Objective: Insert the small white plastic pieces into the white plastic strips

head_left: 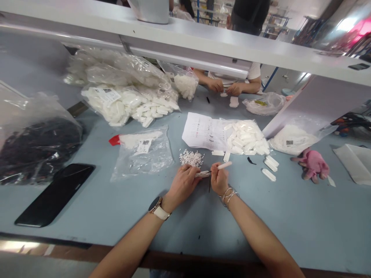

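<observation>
Holds a small white casing point(202, 174) over the middle of the bench point(179, 216), between both hands, with its left end pinched in the nearly closed fingers of the left hand point(184, 181). Grips a white-handled tool point(225, 165) in the curled, closed fingers of the right hand point(219, 179), with the handle slanting up to the right and the other end close to the casing; cannot tell if touching. Wears a watch point(155, 204) on the left wrist and bangles point(228, 195) on the right. Has a heap of tiny white pieces point(191, 158) just on the far side of the left hand, and beyond it a printed sheet point(199, 131) with a bag of white parts point(246, 137) at its right. Has a clear labelled bag point(145, 158) to the left, and to the right loose white parts point(269, 175) and a pink glove-like bundle point(315, 165). Faces another person's hands point(234, 89) at the far side, busy with a small white part.
</observation>
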Tool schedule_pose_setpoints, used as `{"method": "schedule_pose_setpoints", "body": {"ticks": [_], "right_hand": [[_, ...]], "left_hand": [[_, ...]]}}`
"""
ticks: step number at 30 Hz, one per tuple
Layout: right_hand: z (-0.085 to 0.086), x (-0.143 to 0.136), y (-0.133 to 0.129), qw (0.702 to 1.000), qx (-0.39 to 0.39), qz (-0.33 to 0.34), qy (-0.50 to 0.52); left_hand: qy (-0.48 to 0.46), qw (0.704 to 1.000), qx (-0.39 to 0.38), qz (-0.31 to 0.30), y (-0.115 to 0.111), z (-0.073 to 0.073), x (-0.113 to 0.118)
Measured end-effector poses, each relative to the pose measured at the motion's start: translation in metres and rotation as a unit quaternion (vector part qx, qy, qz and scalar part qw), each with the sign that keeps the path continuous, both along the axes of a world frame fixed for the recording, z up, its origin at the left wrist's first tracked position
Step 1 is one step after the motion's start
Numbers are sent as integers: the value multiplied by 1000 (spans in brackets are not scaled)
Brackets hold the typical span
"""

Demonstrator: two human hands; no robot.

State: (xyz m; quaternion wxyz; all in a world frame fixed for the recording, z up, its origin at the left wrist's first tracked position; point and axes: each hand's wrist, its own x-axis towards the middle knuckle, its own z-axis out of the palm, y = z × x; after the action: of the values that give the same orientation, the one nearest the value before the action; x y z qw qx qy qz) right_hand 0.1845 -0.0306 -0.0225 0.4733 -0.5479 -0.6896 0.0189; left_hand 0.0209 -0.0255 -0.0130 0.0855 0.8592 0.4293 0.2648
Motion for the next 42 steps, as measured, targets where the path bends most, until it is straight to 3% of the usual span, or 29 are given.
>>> {"method": "schedule_pose_setpoints", "body": {"ticks": [18, 32, 42], "right_hand": [[2, 0, -2, 999, 45, -14, -24], [5, -3, 1, 994, 36, -7, -99], [1, 0, -1, 998, 34, -10, -50]], "left_hand": [[2, 1000, 5, 8, 0, 0, 0], [-8, 1000, 1, 5, 0, -2, 1], [-2, 1000, 11, 2, 0, 1, 0]]}}
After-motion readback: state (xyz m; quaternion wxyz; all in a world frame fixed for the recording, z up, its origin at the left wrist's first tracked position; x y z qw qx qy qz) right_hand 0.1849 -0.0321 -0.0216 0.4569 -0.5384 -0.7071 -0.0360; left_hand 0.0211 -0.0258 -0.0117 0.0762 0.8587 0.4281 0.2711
